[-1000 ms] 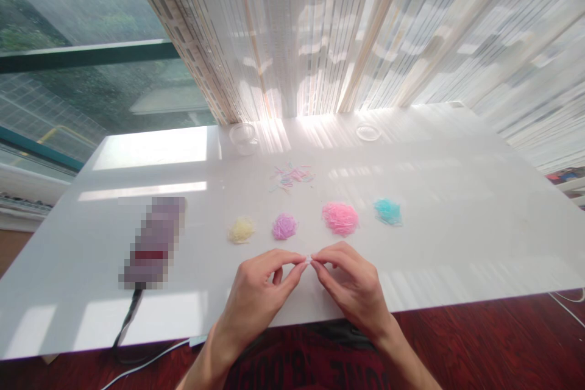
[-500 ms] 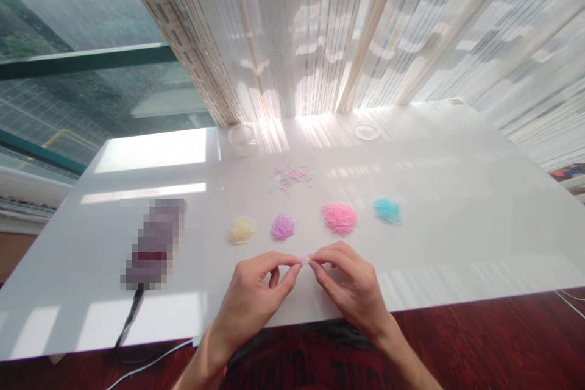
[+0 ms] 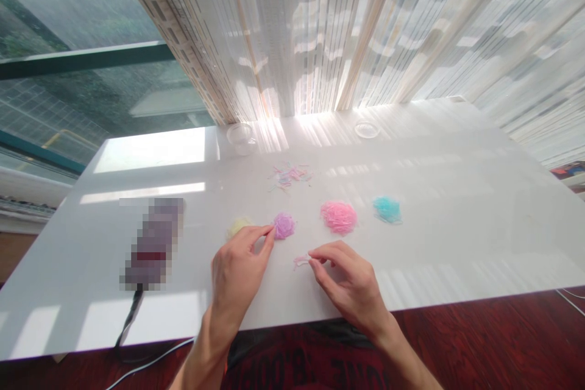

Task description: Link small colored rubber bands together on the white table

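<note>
My left hand (image 3: 240,265) is closed in a pinch at the left edge of a pile of small purple strips (image 3: 284,226); whatever its fingertips hold is too small to make out. Part of a pale yellow pile (image 3: 237,226) shows behind that hand. Thumb and forefinger of my right hand (image 3: 350,271) are closed on a few thin pink strips (image 3: 300,261), which stick out to the left above the table. Beyond the right hand lies a larger pink pile (image 3: 339,217), with a turquoise pile (image 3: 387,210) to its right.
Mixed coloured strips (image 3: 291,176) lie scattered farther back on the white table (image 3: 457,213). Clear round dishes (image 3: 241,134) stand at the back left, and another clear dish (image 3: 367,129) is near the curtain (image 3: 297,30). A blurred-out purple object (image 3: 155,244) with a cord lies left.
My left hand has moved away from the right fingertips, left and forward to the purple pile. My right hand has stayed in place, and the pink strips in it now show.
</note>
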A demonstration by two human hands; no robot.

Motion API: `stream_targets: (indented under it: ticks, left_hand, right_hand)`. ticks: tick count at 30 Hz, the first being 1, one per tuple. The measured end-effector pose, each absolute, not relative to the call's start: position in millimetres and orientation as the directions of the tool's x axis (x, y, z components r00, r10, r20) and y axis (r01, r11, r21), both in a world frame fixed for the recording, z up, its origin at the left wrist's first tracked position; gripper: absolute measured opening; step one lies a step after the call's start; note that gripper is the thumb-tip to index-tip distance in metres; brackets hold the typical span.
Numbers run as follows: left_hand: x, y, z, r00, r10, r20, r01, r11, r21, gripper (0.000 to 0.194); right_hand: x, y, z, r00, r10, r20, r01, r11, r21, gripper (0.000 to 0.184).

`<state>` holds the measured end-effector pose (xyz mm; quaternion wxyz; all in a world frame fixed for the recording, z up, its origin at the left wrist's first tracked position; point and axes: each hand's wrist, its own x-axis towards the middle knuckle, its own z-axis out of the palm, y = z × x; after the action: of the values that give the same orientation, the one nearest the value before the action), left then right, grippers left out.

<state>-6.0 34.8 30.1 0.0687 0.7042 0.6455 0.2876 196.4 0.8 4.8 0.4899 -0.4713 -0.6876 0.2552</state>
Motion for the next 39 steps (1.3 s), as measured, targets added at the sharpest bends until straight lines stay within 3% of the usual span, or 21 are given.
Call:
stream_targets:
  ticks: [10, 17, 25, 39]
  left_hand:
    - [-8.2, 25.3, 24.6, 0.034, 0.948, 0.317, 0.837, -0.2, 0.51, 0.014]
    - [-6.6, 3.2, 18.8, 0.205, 0.943, 0.262, 0.762, -0.322, 0.561, 0.017]
    - [5.0, 1.3, 6.5, 0.267, 0.928, 0.259, 0.792, -0.364, 0.49, 0.013]
    - [-3.4, 2.3, 9.9, 0.308, 0.917, 0.254, 0.709, -0.399, 0.581, 0.013]
  right_hand:
    - [196.8, 0.7, 3.1, -0.083, 0.903, 0.422, 0.406, 0.417, -0.813, 0.011]
    - [195.5, 3.1, 0.5, -0.048, 0.889, 0.456, 0.501, 0.416, -0.759, 0.02]
    - [192.2, 3.8, -6.0, -0.189, 0.895, 0.404, 0.616, 0.429, -0.661, 0.017]
    - [193.5, 3.1, -0.5, -0.315, 0.881, 0.352, 0.598, 0.472, -0.648, 0.013]
